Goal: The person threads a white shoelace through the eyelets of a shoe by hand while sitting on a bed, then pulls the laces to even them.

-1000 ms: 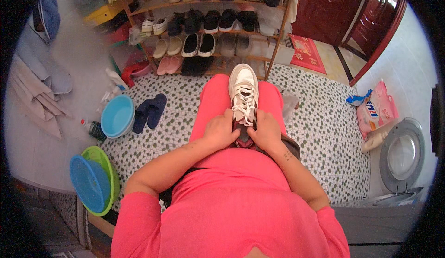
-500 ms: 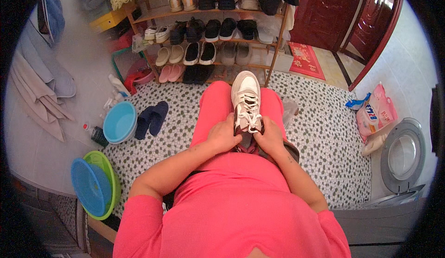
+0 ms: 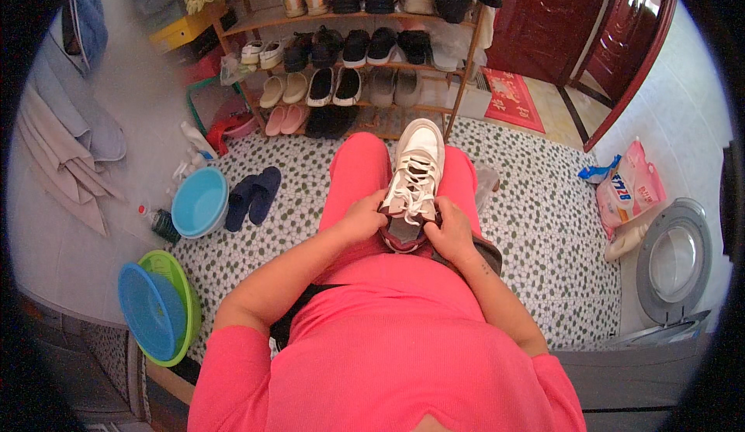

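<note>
A white sneaker (image 3: 420, 156) with white laces and a dark red collar rests over my lap, its toe pointing away from me. The opening faces up, so the grey insole shows near my belly. At the left side of the collar, my left hand (image 3: 363, 218) grips the edge with thumb and fingers. My right hand (image 3: 452, 230) pinches the opposite side of the collar, next to the laces. Both hands hold the shoe between them, and part of the fingers is hidden behind it.
Ahead stands a wooden shoe rack (image 3: 310, 111) with several pairs. On the left are dark blue slippers (image 3: 252, 197), a light blue basin (image 3: 200, 203) and stacked blue and green basins (image 3: 188, 308). A pink detergent bag (image 3: 632, 187) and an open round washer door (image 3: 675, 261) are at right.
The sneaker has tilted and turned slightly to the right, and its opening now shows more. My hands have spread a little apart along the collar.
</note>
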`<state>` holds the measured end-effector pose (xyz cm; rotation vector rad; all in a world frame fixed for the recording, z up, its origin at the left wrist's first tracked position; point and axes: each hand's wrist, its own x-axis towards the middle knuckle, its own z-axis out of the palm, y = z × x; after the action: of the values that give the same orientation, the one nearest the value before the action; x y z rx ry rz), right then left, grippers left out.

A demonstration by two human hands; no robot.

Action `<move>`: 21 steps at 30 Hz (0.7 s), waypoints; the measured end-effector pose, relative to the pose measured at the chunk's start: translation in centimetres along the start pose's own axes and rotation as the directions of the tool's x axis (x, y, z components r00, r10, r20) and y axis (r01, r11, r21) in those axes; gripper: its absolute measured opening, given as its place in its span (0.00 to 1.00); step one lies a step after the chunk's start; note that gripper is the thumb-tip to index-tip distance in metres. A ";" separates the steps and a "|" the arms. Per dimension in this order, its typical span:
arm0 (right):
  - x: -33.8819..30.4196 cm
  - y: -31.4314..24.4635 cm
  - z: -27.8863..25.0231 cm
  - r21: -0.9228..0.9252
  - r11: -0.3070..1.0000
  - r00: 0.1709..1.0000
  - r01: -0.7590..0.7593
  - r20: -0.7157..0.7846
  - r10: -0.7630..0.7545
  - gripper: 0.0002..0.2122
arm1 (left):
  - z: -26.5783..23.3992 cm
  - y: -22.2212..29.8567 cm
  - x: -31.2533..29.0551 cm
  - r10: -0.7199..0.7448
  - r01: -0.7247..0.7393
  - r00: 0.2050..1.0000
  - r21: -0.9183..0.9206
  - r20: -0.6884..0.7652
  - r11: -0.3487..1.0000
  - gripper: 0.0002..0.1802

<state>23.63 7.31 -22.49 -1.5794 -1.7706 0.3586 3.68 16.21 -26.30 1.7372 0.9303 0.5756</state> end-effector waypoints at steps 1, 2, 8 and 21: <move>0.0 0.1 0.0 0.010 1.000 1.000 0.000 0.004 0.000 0.18 | -0.1 0.0 0.0 -0.004 0.004 1.000 0.010 0.014 1.000 0.37; 0.0 0.2 0.0 0.038 0.999 1.000 -0.002 -0.008 0.002 0.17 | -0.2 0.4 -0.1 -0.008 0.007 1.000 0.022 0.027 1.000 0.36; -0.5 0.1 -0.6 0.183 0.980 0.996 -0.083 0.030 0.079 0.16 | 0.7 3.9 -2.6 0.079 -0.031 0.991 0.392 -0.108 0.919 0.31; -0.2 -0.5 -0.5 0.017 0.999 0.999 -0.028 0.021 0.027 0.15 | 1.9 6.0 -2.7 0.006 0.138 0.966 0.538 -0.257 0.831 0.27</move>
<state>23.61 6.89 -21.88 -1.5943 -1.7584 0.4040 5.42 12.00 -21.20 2.1665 1.4393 0.5144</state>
